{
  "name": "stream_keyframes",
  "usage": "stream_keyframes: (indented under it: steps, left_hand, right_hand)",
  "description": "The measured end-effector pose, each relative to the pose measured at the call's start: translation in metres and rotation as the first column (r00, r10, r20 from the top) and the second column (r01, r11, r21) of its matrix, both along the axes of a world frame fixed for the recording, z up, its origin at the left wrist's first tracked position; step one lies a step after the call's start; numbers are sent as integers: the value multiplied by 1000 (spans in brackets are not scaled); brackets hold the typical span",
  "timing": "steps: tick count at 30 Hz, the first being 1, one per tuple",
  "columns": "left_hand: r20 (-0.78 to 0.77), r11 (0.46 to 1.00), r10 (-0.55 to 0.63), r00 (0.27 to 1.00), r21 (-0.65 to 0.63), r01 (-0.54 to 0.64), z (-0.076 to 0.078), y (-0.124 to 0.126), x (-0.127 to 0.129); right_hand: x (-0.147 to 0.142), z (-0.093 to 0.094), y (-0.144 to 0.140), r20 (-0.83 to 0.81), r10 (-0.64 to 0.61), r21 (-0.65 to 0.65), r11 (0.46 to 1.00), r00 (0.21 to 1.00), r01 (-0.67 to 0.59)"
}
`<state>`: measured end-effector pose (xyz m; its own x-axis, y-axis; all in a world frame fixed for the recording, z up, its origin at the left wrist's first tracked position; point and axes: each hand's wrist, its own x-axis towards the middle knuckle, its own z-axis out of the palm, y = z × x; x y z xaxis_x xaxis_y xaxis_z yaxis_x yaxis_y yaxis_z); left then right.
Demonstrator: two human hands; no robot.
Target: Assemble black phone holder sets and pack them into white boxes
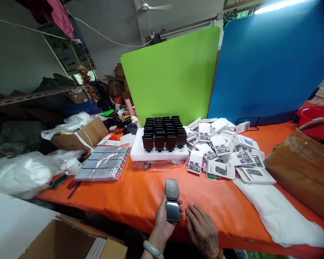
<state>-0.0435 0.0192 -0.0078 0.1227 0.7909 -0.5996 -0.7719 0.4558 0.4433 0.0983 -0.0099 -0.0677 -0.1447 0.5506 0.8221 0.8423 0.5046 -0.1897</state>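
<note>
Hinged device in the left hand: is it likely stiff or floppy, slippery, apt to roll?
The device looks stiff, though its two flat halves would probably swing at the hinge. The glossy lower panel may be slippery; the left hand holds it around the edges. With flat, squarish faces, it would likely slide rather than roll if pushed.

Head-worn view — forward, downward

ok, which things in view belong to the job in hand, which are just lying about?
Likely in the job:
- folding device, in the left hand
- black units on white foam
- printed white boxes

Likely just lying about:
- plastic-wrapped grey stack
- plastic bag, far left
- red tub
</note>
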Motion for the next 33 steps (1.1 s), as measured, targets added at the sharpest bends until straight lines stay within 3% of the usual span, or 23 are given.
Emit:
stream_keyframes:
  steps: [19,33]
  left_hand:
    - [-13,1000,-29,1000,7,29,3,-2,0]
    - [-9,999,-29,1000,-12,29,4,-1,1]
  right_hand:
    - [1,-2,-3,-3,-9,-80,997,1000,9]
    - [1,-1,-1,6,6,-17,1000,1000,-6]
